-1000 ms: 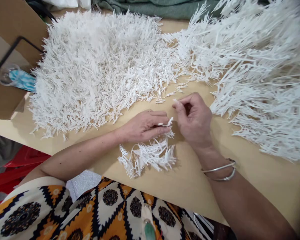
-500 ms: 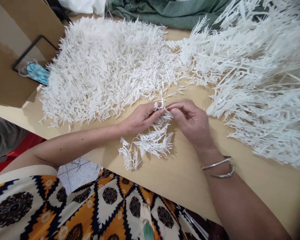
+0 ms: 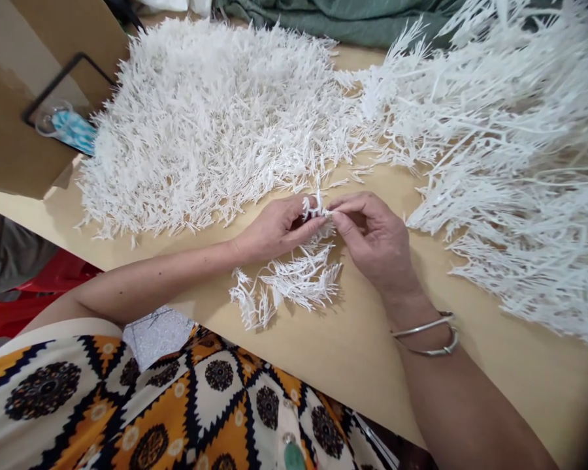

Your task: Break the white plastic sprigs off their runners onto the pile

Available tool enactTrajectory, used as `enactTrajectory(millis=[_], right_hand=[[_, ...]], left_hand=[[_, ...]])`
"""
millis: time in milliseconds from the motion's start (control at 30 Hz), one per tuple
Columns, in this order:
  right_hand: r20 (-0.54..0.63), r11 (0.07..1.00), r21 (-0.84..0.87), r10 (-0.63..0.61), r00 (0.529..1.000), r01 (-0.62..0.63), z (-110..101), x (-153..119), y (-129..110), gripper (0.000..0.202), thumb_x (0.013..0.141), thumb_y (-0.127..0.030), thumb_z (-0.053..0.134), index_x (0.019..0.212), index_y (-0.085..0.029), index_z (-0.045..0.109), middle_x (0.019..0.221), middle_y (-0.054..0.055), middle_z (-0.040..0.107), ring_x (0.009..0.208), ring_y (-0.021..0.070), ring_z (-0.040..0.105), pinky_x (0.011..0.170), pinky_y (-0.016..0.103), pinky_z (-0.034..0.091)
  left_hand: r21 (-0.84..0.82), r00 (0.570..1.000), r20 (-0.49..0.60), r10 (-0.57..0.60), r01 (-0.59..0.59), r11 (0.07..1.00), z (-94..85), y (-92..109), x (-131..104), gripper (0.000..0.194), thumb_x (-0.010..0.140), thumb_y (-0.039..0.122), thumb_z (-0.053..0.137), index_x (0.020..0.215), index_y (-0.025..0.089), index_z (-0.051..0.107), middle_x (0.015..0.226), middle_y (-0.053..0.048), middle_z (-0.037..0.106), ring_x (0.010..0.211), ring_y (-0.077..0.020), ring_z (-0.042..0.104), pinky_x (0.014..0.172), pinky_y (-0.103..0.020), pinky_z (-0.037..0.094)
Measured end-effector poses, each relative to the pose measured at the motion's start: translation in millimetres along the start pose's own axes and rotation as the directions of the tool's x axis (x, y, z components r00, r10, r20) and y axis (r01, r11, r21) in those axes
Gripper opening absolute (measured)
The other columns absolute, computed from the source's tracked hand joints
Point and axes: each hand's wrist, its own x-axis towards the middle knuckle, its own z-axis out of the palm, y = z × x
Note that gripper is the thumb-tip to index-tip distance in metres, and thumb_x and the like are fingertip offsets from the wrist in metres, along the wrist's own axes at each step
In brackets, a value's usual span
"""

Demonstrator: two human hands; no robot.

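Observation:
Near the middle of the table, my left hand [image 3: 284, 225] pinches a white plastic artificial sprig [image 3: 314, 207] between thumb and fingers. Its small branched tips poke up above the fingers. My right hand [image 3: 372, 235], with thumb and forefinger pressed together, grips the right end of the same sprig. The fingertips of both hands are nearly touching. Below them, a few white sprigs [image 3: 304, 277] with fine needle-like leaves lie on the table, partly hidden under my left hand.
A broad heap of short white sprigs [image 3: 215, 124] spreads behind my hands. Longer white branches [image 3: 509, 170] are piled at the right. A cardboard box [image 3: 24, 85] stands at the left, beside a blue-and-white face mask [image 3: 73, 130]. Green cloth [image 3: 323, 19] lies at the back.
My right fingertips have drawn slightly lower on the sprig, and its end now shows between the two hands. The view has shifted a little; the piles look unchanged.

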Motion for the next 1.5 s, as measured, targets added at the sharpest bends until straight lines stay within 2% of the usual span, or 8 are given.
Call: enactTrajectory(millis=[300,500,667,833,1000,1267,1400,1500], right_hand=[[-0.100,0.958,-0.285,-0.030,0.995,0.000,19.0,-2.6,-2.5,0.015,0.097,-0.019,0.059,0.086,-0.028,0.054,0.085,0.001,0.066,0.081,0.0208,0.064,0.079,0.039,0.052],[-0.289,0.935,-0.337,0.012,0.957,-0.114,5.7,4.6,7.0,0.018,0.096,-0.022,0.063,0.082,-0.029,0.053,0.076,0.000,0.062,0.068,0.0201,0.056,0.069,0.039,0.050],[-0.290,0.960,-0.248,0.055,0.955,-0.131,-8.8,6.6,15.7,0.009,0.100,-0.025,0.060,0.100,-0.029,0.069,0.097,0.005,0.074,0.089,0.0243,0.070,0.087,0.046,0.057],[-0.220,0.971,-0.233,0.004,0.975,-0.057,-5.2,5.3,4.0,0.018,0.105,-0.033,0.058,0.112,-0.029,0.074,0.115,0.008,0.076,0.112,0.0275,0.070,0.104,0.053,0.054],[-0.031,0.988,-0.149,-0.036,0.999,0.031,-0.6,2.4,-2.3,0.010,0.100,-0.036,0.067,0.103,-0.029,0.075,0.110,0.005,0.077,0.110,0.0251,0.070,0.104,0.049,0.055],[0.030,0.985,-0.170,0.009,1.000,-0.004,0.4,3.6,0.8,0.006,0.096,-0.026,0.069,0.091,-0.026,0.066,0.090,0.001,0.071,0.084,0.0205,0.065,0.085,0.041,0.052],[-0.023,0.970,-0.244,-0.005,1.000,-0.001,8.4,0.8,3.0,0.008,0.096,-0.023,0.063,0.090,-0.026,0.060,0.087,0.002,0.067,0.085,0.0221,0.064,0.083,0.043,0.051],[-0.171,0.948,-0.314,-0.002,0.985,-0.053,8.7,0.9,11.7,0.011,0.096,-0.025,0.064,0.088,-0.027,0.058,0.085,0.003,0.065,0.083,0.0230,0.062,0.081,0.043,0.052]], left_hand=[[-0.012,0.986,0.127,0.104,-0.103,0.995,-8.7,-7.7,5.6,0.024,0.107,0.039,0.053,0.095,0.019,0.059,0.087,-0.002,0.066,0.078,-0.0125,0.059,0.074,-0.026,0.047],[-0.154,0.936,0.282,0.210,-0.171,0.973,-9.3,-1.8,4.1,0.028,0.108,0.037,0.054,0.085,0.020,0.053,0.078,0.002,0.055,0.070,-0.0098,0.052,0.071,-0.025,0.043],[-0.119,0.992,0.125,0.019,-0.004,0.993,-7.7,-0.4,2.8,0.034,0.108,0.045,0.053,0.084,0.021,0.050,0.075,0.003,0.049,0.068,-0.0101,0.046,0.067,-0.025,0.041],[-0.119,0.994,0.079,-0.076,0.086,0.989,-7.2,-2.9,2.9,0.036,0.110,0.049,0.046,0.087,0.021,0.052,0.076,0.001,0.050,0.071,-0.0114,0.047,0.067,-0.026,0.042],[-0.083,0.999,0.046,-0.026,0.030,0.996,-6.0,-5.6,2.9,0.037,0.109,0.049,0.048,0.085,0.021,0.050,0.075,0.001,0.054,0.071,-0.0119,0.050,0.069,-0.028,0.043],[-0.016,0.999,-0.028,-0.018,0.018,1.000,-5.4,-6.5,3.4,0.032,0.106,0.045,0.057,0.086,0.020,0.054,0.074,0.002,0.054,0.068,-0.0099,0.047,0.065,-0.026,0.040],[0.022,0.999,0.002,0.033,-0.033,0.999,-5.6,-5.7,3.3,0.028,0.106,0.036,0.056,0.084,0.021,0.049,0.074,0.002,0.053,0.069,-0.0101,0.048,0.067,-0.026,0.041],[0.016,0.993,0.054,0.103,-0.104,0.994,-4.6,-3.9,1.9,0.029,0.105,0.031,0.056,0.082,0.021,0.044,0.075,0.002,0.051,0.070,-0.0102,0.048,0.067,-0.026,0.041]])
